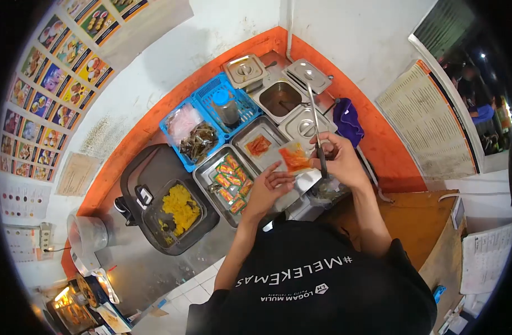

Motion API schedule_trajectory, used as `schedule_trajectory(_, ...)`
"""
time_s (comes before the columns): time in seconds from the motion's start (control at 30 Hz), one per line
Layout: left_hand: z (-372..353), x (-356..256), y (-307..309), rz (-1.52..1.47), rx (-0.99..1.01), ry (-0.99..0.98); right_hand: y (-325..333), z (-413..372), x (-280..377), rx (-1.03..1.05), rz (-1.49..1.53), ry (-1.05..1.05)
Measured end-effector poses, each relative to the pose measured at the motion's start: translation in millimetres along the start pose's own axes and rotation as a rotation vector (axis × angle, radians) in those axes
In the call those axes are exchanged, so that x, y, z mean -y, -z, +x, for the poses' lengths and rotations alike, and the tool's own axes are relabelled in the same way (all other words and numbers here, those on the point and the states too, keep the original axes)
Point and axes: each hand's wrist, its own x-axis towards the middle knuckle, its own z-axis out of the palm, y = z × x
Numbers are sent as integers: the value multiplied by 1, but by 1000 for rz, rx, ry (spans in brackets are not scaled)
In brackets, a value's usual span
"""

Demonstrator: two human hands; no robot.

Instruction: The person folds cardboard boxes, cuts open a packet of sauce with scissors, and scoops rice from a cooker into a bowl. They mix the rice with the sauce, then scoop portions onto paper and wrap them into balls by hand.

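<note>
A small clear plastic packet of orange-red sauce (295, 158) is held up between my hands, above the metal trays. My left hand (271, 187) has its fingers at the packet's lower left edge, partly curled. My right hand (345, 161) is closed around the black handle of a knife (316, 120), its long blade pointing away from me. The right thumb lies close to the packet's right edge. Just below is a metal tray (253, 127) with another red sauce packet (259, 146). Beside it, a second tray holds several green-and-red sachets (232, 181).
At left, a black rectangular pan (211, 223) holds yellow food (180, 211). Behind the trays stand blue baskets (192, 162) with a blue-lidded jar (227, 107), lidded steel containers (246, 71), and a purple cloth (348, 123). A wooden surface (412, 215) is at right.
</note>
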Motion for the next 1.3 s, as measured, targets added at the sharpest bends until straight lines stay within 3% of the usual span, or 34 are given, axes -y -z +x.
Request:
schedule_trajectory(0.07,7,6,1,-52,163,-25,9,1,25,94,-61,18)
schedule_trajectory(0.1,15,15,-4,-197,319,-25,9,1,32,113,-68,30)
schedule_trajectory(0.2,31,19,-42,-733,460,120,11,-1,52,91,-129,14)
schedule_trajectory(0.3,32,-4,-73,-795,388,191,18,-4,50,0,-231,54)
schedule_trajectory(0.4,38,-9,-78,-563,306,138,20,-15,54,-79,-249,38)
schedule_trajectory(0.57,50,-16,-84,-508,239,84,35,-57,46,-309,-423,-67)
schedule_trajectory(0.67,57,-21,-86,-477,222,50,34,-100,29,-337,-262,16)
schedule_trajectory(0.73,59,-27,-92,-452,185,46,28,-126,24,-317,-256,-54)
schedule_trajectory(0.87,64,-26,-103,-408,214,50,21,-147,26,-286,-326,-144)
schedule_trajectory(1.1,55,-21,-129,-276,358,100,24,-148,11,-381,-318,-115)
schedule_trajectory(1.2,52,-21,-137,-239,389,118,28,-157,19,-337,-298,-266)
schedule_trajectory(1.3,51,-12,-143,-188,406,124,28,-168,9,-388,-253,-259)
